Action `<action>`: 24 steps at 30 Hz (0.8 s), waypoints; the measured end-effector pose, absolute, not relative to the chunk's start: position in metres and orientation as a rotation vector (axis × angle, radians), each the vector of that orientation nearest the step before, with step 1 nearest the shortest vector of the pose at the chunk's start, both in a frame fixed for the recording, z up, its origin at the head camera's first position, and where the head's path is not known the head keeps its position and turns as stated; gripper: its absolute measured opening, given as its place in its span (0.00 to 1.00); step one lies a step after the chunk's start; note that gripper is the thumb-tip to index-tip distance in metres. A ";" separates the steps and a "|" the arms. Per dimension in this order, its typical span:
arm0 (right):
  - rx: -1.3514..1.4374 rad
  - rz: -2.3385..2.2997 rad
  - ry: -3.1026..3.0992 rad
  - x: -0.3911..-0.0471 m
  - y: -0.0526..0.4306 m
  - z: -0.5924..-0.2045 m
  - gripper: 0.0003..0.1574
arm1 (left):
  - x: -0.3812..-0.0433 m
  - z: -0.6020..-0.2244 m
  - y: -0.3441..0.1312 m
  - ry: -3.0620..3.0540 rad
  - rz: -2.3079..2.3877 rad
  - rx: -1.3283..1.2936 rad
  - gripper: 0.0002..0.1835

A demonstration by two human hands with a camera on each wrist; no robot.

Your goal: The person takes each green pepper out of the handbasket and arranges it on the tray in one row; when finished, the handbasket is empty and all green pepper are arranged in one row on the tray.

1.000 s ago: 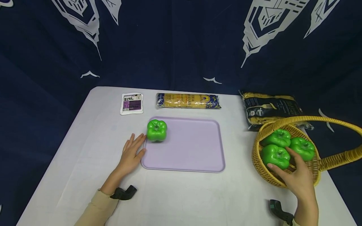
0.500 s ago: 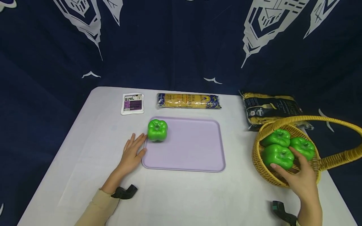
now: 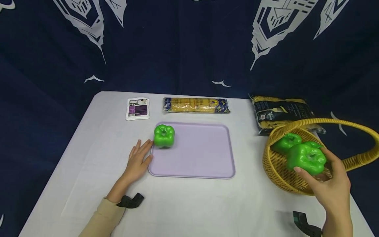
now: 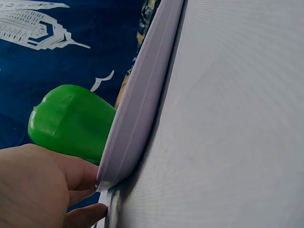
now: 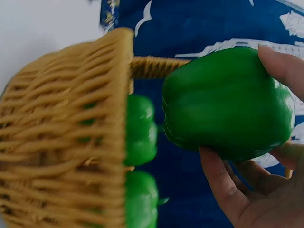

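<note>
My right hand (image 3: 331,184) grips a green bell pepper (image 3: 307,158) between thumb and fingers. In the right wrist view this held bell pepper (image 5: 228,104) is raised outside the rim of the wicker basket (image 5: 66,128). Two more green peppers sit inside the basket (image 3: 273,171); one of them (image 3: 286,142) shows at the back left, the other mostly hidden behind the held one. My left hand (image 3: 137,164) lies with fingers extended, its fingertips at the left edge of the lilac tray (image 3: 195,154). A green pepper (image 3: 164,135) stands in the tray's upper left corner.
Behind the tray lie a long yellow pasta packet (image 3: 196,105) and a small white and purple sachet (image 3: 138,109). A black and yellow pasta bag (image 3: 281,112) lies behind the basket, whose tall handle (image 3: 352,123) arches out to the right. A dark blue curtain (image 3: 177,46) hangs beyond the table.
My right hand has lifted the front pepper up from among the others in the basket and shifted it to the right. The left hand has stayed at the tray's edge.
</note>
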State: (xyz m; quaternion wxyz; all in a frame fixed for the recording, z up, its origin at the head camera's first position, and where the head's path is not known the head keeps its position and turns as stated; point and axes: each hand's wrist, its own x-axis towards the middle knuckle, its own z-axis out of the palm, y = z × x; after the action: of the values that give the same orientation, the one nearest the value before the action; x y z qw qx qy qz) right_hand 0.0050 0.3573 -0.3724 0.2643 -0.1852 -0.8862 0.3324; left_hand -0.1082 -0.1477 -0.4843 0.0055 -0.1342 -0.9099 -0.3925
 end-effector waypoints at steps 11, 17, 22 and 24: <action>-0.284 1.027 -2.316 -0.006 0.330 -0.355 0.63 | -0.109 -0.485 -0.149 -2.837 -1.236 -0.424 0.29; -0.193 1.104 -2.352 -0.027 0.305 -0.356 0.60 | -0.109 -0.486 -0.149 -2.841 -1.230 -0.421 0.29; -0.117 1.199 -2.403 -0.053 0.276 -0.361 0.57 | -0.109 -0.485 -0.149 -2.840 -1.236 -0.422 0.29; -0.062 1.220 -2.413 -0.065 0.264 -0.365 0.56 | -0.109 -0.484 -0.149 -2.843 -1.235 -0.424 0.29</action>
State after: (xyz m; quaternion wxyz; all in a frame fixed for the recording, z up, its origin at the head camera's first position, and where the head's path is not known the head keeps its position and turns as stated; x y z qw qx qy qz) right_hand -0.0645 0.2639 -0.3649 0.2168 -0.0225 -0.8709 0.4405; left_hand -0.1086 -0.1493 -0.4843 0.0066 -0.1356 -0.9086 -0.3949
